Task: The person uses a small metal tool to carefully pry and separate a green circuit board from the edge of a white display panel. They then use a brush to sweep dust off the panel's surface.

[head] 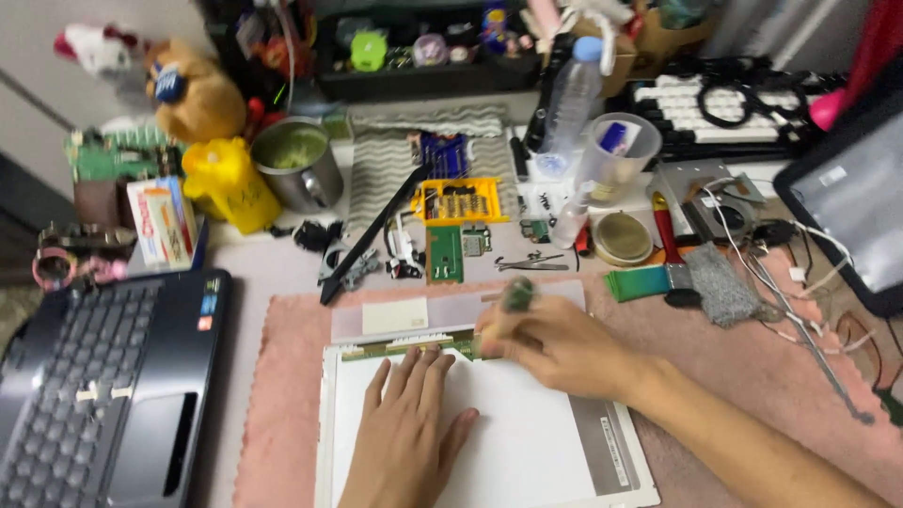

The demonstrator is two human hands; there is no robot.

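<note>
LCD panel (527,442) lies face-down on pink mat (282,395), long axis running away from the person, its circuit strip (414,348) along the far edge. Left hand (409,433) flat, fingers spread, pressing panel's back just below the strip. Right hand (541,339) nearer the strip's right end, closed round a blurred green-tipped tool (517,294), working at that edge
</note>
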